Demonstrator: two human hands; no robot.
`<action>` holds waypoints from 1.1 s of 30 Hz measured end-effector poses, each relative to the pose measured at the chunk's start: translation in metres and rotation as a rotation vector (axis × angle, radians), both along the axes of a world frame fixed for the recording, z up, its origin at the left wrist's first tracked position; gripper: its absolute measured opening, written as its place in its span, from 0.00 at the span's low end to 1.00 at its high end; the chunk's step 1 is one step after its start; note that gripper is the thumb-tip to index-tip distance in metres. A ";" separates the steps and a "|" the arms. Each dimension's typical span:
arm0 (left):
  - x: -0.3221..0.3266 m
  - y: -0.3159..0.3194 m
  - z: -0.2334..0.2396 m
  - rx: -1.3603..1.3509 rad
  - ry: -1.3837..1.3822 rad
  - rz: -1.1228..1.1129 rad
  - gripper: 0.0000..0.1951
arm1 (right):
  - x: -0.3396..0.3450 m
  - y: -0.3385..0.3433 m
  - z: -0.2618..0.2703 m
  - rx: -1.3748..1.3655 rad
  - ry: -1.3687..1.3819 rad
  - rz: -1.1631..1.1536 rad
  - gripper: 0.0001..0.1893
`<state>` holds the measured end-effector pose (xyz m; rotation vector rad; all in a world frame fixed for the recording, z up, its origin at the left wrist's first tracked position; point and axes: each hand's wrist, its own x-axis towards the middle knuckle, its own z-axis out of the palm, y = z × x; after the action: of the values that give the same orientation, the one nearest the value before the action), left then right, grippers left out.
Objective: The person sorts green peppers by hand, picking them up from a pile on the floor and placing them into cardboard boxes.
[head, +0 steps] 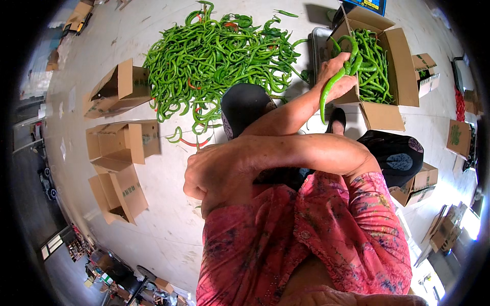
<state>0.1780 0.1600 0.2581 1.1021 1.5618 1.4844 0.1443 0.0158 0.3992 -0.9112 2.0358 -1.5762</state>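
My arms are crossed. My left hand (337, 76) is closed around several long green chili peppers (331, 90), with their curved ends sticking out on both sides. It hovers at the near-left edge of an open cardboard box (402, 65) that holds many green chili peppers (373, 72). Across my lap reaches my right forearm, and my right hand (218, 172) is at the left with its fingers curled. Its back faces me, so its grasp is hidden. Just beyond it, a red-and-green chili pepper (191, 144) lies on the floor, below a large pile of green chili peppers (218, 61).
Open cardboard boxes (118, 90) stand left of the pile, with another box (122, 191) nearer me. Beside the filled box is a grey metal tray (319, 42), and a blue-edged screen (369, 5) is beyond. My patterned trouser knee (245, 109) rises before the pile.
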 end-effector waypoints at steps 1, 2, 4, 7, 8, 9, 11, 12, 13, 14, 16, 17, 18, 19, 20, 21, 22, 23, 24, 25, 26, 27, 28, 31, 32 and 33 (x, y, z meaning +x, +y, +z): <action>0.000 0.000 0.000 -0.030 -0.006 -0.004 0.18 | 0.000 0.000 0.003 0.035 -0.010 -0.015 0.14; 0.000 0.000 0.000 -0.017 -0.012 -0.002 0.18 | -0.001 0.000 0.007 0.071 -0.021 -0.028 0.14; 0.002 0.000 -0.001 0.007 -0.025 -0.006 0.18 | -0.005 -0.004 0.012 0.146 -0.041 -0.030 0.15; 0.004 0.000 -0.001 -0.020 -0.018 -0.001 0.19 | 0.009 -0.007 0.005 0.021 0.097 -0.191 0.16; 0.003 0.000 -0.001 -0.020 -0.017 -0.008 0.19 | 0.012 -0.008 0.000 -0.021 0.152 -0.228 0.17; 0.002 0.000 -0.001 -0.020 -0.014 -0.015 0.20 | 0.010 -0.007 -0.006 -0.025 0.196 -0.210 0.17; 0.001 0.002 -0.002 -0.012 -0.010 -0.018 0.20 | 0.004 -0.005 -0.016 -0.017 0.208 -0.128 0.18; 0.000 0.003 -0.001 -0.004 -0.012 -0.013 0.20 | -0.002 -0.004 -0.016 -0.004 0.173 -0.065 0.18; 0.001 0.003 0.000 0.004 -0.014 -0.009 0.20 | -0.003 -0.003 -0.016 0.007 0.158 -0.044 0.19; 0.001 0.003 0.000 -0.012 -0.005 -0.017 0.22 | -0.004 -0.003 -0.015 0.018 0.145 -0.023 0.19; 0.001 0.001 -0.002 -0.044 0.017 -0.030 0.24 | -0.004 -0.004 -0.014 0.046 0.157 -0.048 0.19; 0.001 0.001 -0.003 -0.041 0.023 -0.030 0.24 | -0.005 -0.005 -0.014 0.065 0.161 -0.051 0.19; 0.001 0.001 -0.003 -0.038 0.031 -0.031 0.24 | -0.007 -0.009 -0.016 0.094 0.161 -0.038 0.19; 0.001 0.001 -0.004 -0.036 0.039 -0.031 0.24 | -0.008 -0.011 -0.017 0.112 0.159 -0.029 0.18; 0.000 0.001 -0.004 -0.032 0.009 -0.022 0.23 | -0.010 -0.013 -0.018 0.130 0.157 -0.019 0.18; 0.001 0.001 -0.002 -0.027 -0.023 -0.016 0.22 | -0.009 -0.013 -0.018 0.141 0.150 -0.015 0.17; 0.001 0.001 -0.001 -0.022 -0.055 -0.009 0.21 | -0.009 -0.014 -0.021 0.105 0.157 -0.029 0.16; 0.002 0.000 -0.001 -0.006 -0.048 -0.006 0.21 | -0.008 -0.016 -0.024 0.070 0.165 -0.043 0.16; 0.000 -0.001 -0.001 0.009 -0.038 0.005 0.21 | -0.007 -0.022 -0.035 -0.014 0.190 -0.067 0.15; 0.000 -0.001 -0.001 0.024 -0.029 0.010 0.21 | -0.006 -0.027 -0.047 -0.095 0.213 -0.097 0.15; 0.000 -0.001 0.000 0.015 -0.038 -0.005 0.21 | -0.007 -0.034 -0.061 -0.216 0.202 -0.064 0.14; -0.001 -0.002 0.003 0.006 -0.048 -0.022 0.21 | -0.010 -0.038 -0.065 -0.336 0.190 -0.033 0.14; -0.001 -0.002 0.004 -0.003 -0.058 -0.038 0.21 | -0.011 -0.040 -0.070 -0.456 0.178 -0.002 0.14; -0.002 -0.001 0.001 0.065 -0.066 -0.017 0.25 | -0.004 -0.032 -0.063 -0.205 0.329 -0.032 0.13; -0.003 -0.001 -0.001 0.051 -0.049 -0.014 0.25 | -0.003 -0.033 -0.062 -0.136 0.338 -0.055 0.13; -0.002 0.001 -0.001 0.038 -0.034 -0.016 0.25 | -0.001 -0.036 -0.065 -0.088 0.282 -0.105 0.13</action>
<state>0.1763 0.1614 0.2570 1.1026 1.5042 1.5203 0.1433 -0.0206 0.3344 -1.1313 2.2524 -1.6849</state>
